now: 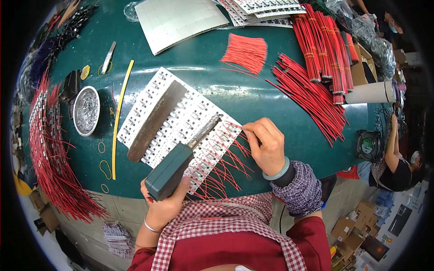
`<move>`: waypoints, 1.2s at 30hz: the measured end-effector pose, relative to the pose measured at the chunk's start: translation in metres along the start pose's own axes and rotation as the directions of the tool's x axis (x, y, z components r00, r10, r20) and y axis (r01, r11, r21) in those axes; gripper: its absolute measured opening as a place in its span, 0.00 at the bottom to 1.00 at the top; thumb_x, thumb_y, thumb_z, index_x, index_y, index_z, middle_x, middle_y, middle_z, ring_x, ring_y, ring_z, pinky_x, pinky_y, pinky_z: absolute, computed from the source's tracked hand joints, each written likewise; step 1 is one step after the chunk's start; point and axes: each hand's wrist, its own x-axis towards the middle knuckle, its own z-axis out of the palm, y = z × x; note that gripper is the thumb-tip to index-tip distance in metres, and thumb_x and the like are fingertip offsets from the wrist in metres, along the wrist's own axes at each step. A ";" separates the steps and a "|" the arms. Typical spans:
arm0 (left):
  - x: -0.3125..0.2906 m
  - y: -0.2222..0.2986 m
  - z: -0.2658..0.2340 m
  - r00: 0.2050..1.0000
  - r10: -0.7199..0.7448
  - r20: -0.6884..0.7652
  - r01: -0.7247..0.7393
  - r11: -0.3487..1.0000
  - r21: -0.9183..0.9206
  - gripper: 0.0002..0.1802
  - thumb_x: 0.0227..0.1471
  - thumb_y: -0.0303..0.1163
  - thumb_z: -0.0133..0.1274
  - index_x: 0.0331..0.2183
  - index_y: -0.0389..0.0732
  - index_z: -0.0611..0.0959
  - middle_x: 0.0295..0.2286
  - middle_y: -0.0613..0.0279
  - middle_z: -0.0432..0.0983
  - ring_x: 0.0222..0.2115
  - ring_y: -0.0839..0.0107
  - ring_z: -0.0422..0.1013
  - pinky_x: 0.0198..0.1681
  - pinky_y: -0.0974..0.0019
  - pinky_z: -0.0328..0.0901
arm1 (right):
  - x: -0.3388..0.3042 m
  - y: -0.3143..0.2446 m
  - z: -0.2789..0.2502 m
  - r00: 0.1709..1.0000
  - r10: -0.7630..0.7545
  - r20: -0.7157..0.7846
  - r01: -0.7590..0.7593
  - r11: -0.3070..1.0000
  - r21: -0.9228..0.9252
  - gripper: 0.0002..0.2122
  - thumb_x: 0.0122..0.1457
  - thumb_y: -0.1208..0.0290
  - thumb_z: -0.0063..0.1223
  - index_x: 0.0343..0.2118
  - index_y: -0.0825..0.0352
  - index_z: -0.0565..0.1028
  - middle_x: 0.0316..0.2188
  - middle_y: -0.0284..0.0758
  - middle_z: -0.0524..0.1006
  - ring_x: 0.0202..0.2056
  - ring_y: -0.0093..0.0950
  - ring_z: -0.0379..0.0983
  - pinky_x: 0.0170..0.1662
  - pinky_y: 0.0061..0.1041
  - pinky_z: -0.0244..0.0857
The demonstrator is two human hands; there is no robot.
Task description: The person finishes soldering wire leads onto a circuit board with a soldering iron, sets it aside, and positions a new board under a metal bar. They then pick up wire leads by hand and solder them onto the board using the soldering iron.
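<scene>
My left hand (165,203) is closed round the dark green body of a soldering gun (171,171). Its metal barrel slants up to the right, and the tip is over the right part of a white circuit board panel (153,92) full of small components. At that panel's right corner, my right hand (267,145) pinches the end of a thin red wire (238,127). Whether the tip touches the wire is too small to tell. Several red wires (221,165) stick out along the panel's near right edge. A rusty metal bar (157,121) lies across the panel.
Loose red wires (246,52) and bundled ones (323,45) lie at the back right. A white bowl (87,110) of clear bits stands left, beside a yellow strip (122,119). Wired parts (58,158) hang over the left edge. A co-worker (395,158) sits far right.
</scene>
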 end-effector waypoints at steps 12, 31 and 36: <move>0.004 0.001 -0.006 0.971 -0.215 -0.103 0.183 0.950 -0.252 0.17 0.44 0.21 0.65 0.39 0.32 0.84 0.32 0.60 0.83 0.31 0.73 0.77 0.37 0.69 0.71 | 0.028 -0.017 -0.011 0.999 -0.036 -0.022 0.036 0.999 -0.007 0.05 0.51 0.85 0.59 0.30 0.70 0.75 0.27 0.38 0.74 0.30 0.39 0.72 0.33 0.34 0.66; 0.020 -0.008 0.002 0.990 -0.069 -0.127 0.040 0.974 -0.223 0.12 0.42 0.20 0.65 0.33 0.31 0.84 0.28 0.59 0.80 0.26 0.76 0.75 0.31 0.71 0.69 | 0.037 -0.001 0.023 0.998 -0.049 0.040 0.048 0.999 0.024 0.05 0.51 0.84 0.59 0.29 0.69 0.75 0.26 0.39 0.73 0.29 0.39 0.71 0.32 0.36 0.65; 0.024 0.003 -0.003 0.993 -0.075 -0.090 0.057 0.979 -0.194 0.12 0.42 0.20 0.64 0.33 0.31 0.84 0.27 0.59 0.80 0.25 0.77 0.74 0.31 0.71 0.68 | 0.037 -0.001 0.023 0.998 -0.056 0.037 0.055 0.998 0.021 0.04 0.52 0.84 0.58 0.29 0.69 0.75 0.26 0.38 0.73 0.29 0.39 0.71 0.32 0.35 0.66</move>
